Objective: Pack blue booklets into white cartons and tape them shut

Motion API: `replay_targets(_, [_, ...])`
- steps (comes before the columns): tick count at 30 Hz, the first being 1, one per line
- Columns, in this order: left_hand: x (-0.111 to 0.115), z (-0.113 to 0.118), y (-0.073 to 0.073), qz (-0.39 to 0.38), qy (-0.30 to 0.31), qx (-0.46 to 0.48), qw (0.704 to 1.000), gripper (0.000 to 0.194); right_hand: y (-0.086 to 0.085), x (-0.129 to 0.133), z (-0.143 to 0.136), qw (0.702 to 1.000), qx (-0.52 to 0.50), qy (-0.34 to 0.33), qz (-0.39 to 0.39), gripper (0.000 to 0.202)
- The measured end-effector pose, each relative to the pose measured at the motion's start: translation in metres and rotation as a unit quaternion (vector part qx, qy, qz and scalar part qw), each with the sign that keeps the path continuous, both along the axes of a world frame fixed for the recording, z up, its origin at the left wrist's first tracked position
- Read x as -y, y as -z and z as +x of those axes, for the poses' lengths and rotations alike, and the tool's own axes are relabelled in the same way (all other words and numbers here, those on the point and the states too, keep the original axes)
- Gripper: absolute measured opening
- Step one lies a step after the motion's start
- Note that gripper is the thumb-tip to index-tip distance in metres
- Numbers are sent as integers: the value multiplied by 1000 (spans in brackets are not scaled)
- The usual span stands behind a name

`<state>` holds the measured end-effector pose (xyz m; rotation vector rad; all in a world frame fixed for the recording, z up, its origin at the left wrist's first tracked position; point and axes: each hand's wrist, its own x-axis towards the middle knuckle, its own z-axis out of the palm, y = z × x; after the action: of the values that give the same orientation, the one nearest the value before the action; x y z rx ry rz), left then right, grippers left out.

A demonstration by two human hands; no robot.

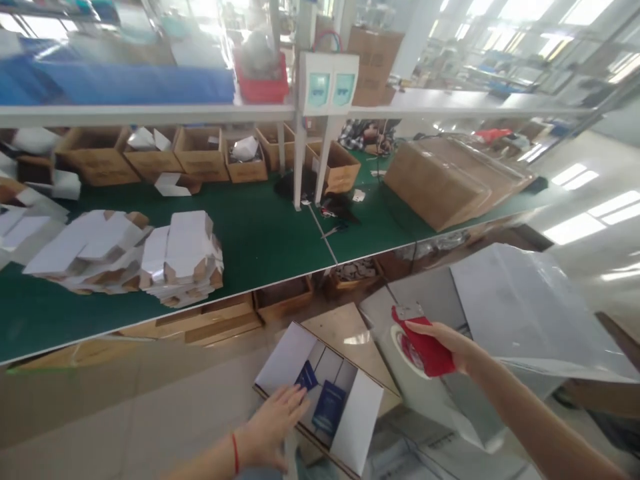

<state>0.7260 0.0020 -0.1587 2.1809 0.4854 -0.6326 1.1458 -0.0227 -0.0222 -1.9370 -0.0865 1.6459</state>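
Note:
My right hand (453,343) grips a red tape dispenser (434,355) with a roll of tape on its side, held in the air right of the open carton. The carton (357,423) has white flaps standing out and brown edges. Two dark blue items, one a flat packet (329,408), lie on white boxes inside it. My left hand (277,423), a red string round its wrist, has its fingers stretched out over the carton's near left edge; whether it touches the carton I cannot tell. Beneath the open carton is a brown closed carton (345,333).
A green-topped bench (260,233) runs across ahead, bearing stacks of flattened white boxes (183,250) at left and a large brown carton (440,180) at right. Scissors (334,230) lie near its edge. A big open white carton (535,300) stands at right. Behind the bench a person's checked sleeve (353,133) shows.

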Motion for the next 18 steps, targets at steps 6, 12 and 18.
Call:
replay_targets(6, [-10,19,78,51,72,-121,989,127,85,-11,5,964,55,253,61,31])
replay_targets(12, [-37,32,88,44,80,-61,994,111,174,1,-61,844,242,426,218,65])
replay_targets(18, [-52,23,84,22,98,-58,993,81,210,36,-118,883,198,383,187,66])
